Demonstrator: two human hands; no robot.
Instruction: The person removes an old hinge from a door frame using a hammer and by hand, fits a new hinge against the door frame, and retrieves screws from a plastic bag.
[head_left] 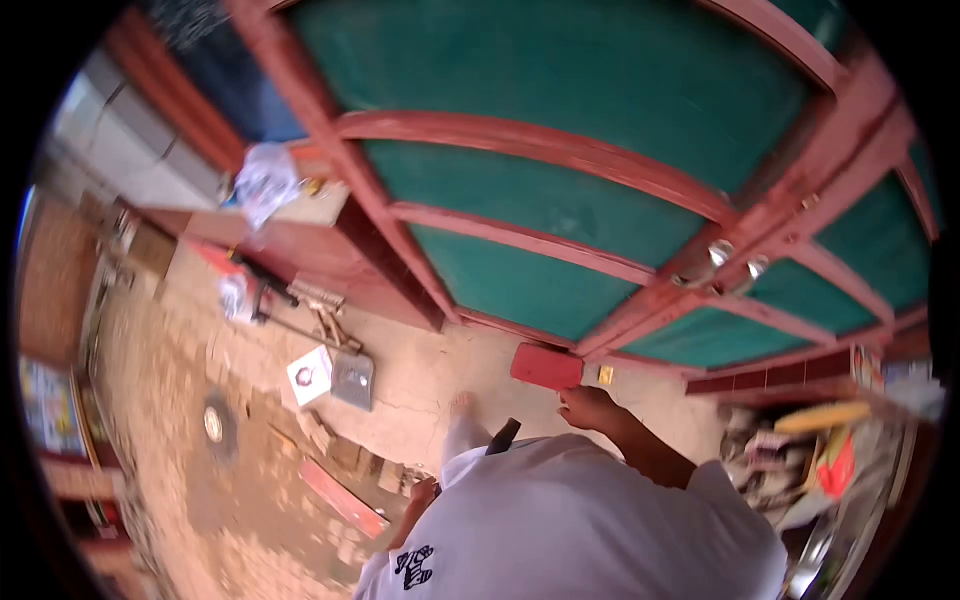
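So the right hand (589, 409) is down in front of the doors, fingers curled in rather than spread, right by the near corner of a flat red thing (546, 367) with rounded corners. From up here I honestly can't tell if it's pinching that corner or just hanging over it. The red thing sits by the foot of the green double door (540, 235), near where the two leaves meet, though whether it's on the floor or a bit above, no clue. The left hand (424, 492) is low beside the white shirt (590, 510), mostly tucked behind it, with something dark by the fingers. Can't make out how far open it is or what it's got.

Next to the red thing there's a little yellow item (606, 375) on the floor (415, 365), close to the door's bottom edge. One foot (460, 403) is planted on the pale concrete left of that. Further left, a grey slab (352, 383) lies against a white square (310, 376) with a dark ring print, near the concrete's broken edge. Past that edge there's a reddish plank (343, 498) lying at an angle. Up by the left door frame, a clear plastic bag (265, 185) sits on a ledge, and off to the right is a pile of clutter (800, 450).
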